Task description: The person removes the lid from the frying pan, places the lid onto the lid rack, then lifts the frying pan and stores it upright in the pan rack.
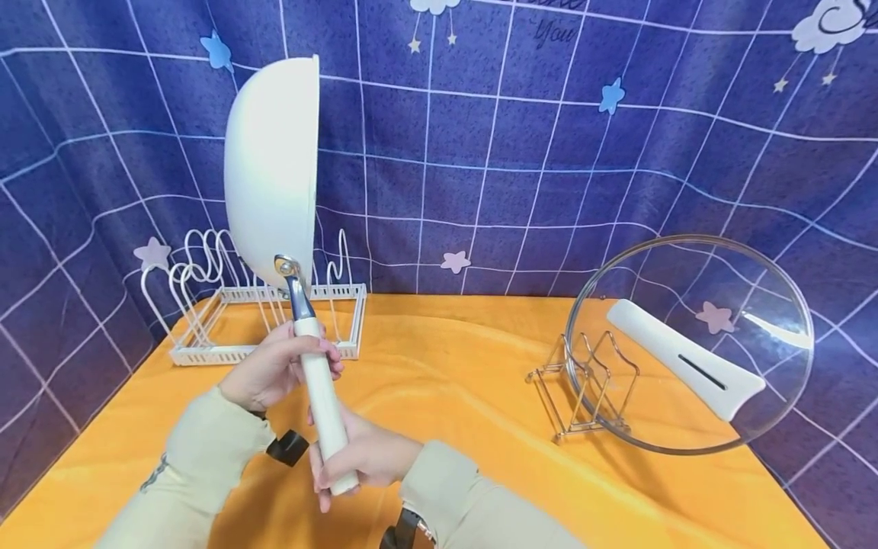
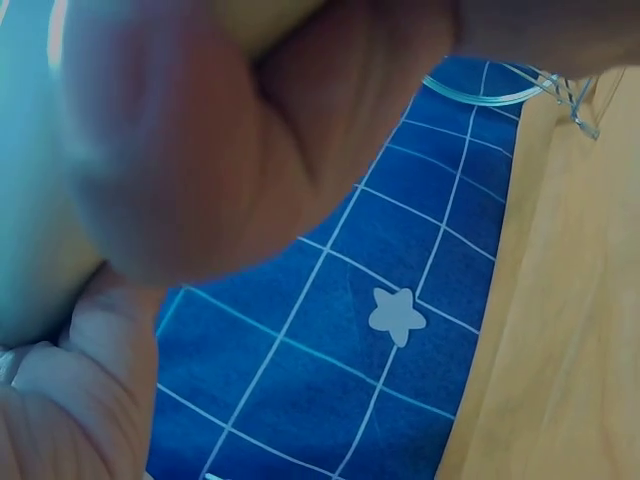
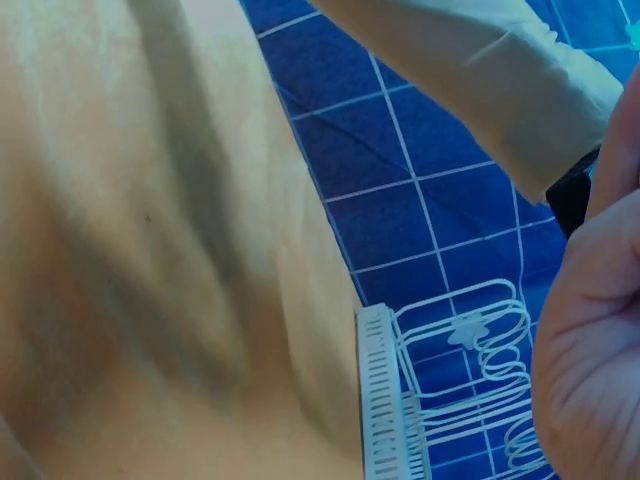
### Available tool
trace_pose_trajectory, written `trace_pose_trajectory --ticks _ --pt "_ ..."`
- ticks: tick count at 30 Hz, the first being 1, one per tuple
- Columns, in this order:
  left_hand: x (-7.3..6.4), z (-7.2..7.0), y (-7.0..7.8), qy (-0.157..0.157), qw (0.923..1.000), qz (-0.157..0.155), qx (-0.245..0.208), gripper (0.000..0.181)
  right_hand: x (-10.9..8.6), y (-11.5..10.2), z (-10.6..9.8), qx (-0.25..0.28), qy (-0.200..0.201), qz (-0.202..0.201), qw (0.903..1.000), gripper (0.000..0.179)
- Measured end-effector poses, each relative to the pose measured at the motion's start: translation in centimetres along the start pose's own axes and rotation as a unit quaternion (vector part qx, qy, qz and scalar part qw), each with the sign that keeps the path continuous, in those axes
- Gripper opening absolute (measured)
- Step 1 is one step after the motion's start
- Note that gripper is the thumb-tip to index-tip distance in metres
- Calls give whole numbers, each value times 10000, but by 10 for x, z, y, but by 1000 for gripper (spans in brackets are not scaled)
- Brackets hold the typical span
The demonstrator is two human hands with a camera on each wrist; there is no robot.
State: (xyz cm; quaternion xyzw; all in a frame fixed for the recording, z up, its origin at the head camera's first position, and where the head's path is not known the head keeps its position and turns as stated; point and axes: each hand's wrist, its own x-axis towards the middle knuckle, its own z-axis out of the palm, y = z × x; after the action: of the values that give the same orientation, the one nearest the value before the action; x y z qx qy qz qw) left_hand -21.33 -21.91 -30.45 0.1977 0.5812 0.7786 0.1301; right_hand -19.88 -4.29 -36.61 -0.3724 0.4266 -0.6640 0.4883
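Observation:
A white frying pan [image 1: 274,168] is held up on edge, its bowl high and its long white handle [image 1: 321,389] slanting down toward the person. The left hand [image 1: 277,366] grips the handle near its metal neck, fingers and thumb around it. Lower down, the right hand [image 1: 363,450] holds the handle near its end. In the left wrist view, the left hand's fingers [image 2: 180,150] fill the upper left, close to the camera. The right wrist view catches part of the right hand [image 3: 595,340] at its right edge. Behind the pan is a white wire rack [image 1: 350,335], partly hidden by it.
At right, a large glass lid [image 1: 775,305] with a white grip [image 1: 686,358] stands on edge in a small metal wire rack [image 1: 583,389]. An orange cloth [image 1: 453,381] covers the table. A blue grid-patterned curtain [image 1: 494,168] hangs behind and at the sides.

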Motion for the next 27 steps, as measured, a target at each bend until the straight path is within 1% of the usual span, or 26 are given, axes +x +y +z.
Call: trace_pose_trajectory --ticks 6,12,15,18,23,27 --pt "1 0 -3 -24 10000 -59 -20 18 0 4 -2 -42 -7 109 9999 53" --pt "2 -4 -13 -70 9999 -90 40 11 -2 11 -4 -114 172 188 9996 55" --pt "5 -4 -19 -97 9999 -110 57 11 -5 15 -8 -151 242 222 9993 56" --pt "7 -3 -24 -60 9998 -143 88 11 -8 19 -13 -206 213 286 9992 57" --pt "11 -2 -29 27 9993 -227 279 10 -13 24 -24 -315 231 348 9986 58" --pt "12 -3 -34 36 9988 -298 389 10 -16 28 -27 -312 305 382 9983 60"
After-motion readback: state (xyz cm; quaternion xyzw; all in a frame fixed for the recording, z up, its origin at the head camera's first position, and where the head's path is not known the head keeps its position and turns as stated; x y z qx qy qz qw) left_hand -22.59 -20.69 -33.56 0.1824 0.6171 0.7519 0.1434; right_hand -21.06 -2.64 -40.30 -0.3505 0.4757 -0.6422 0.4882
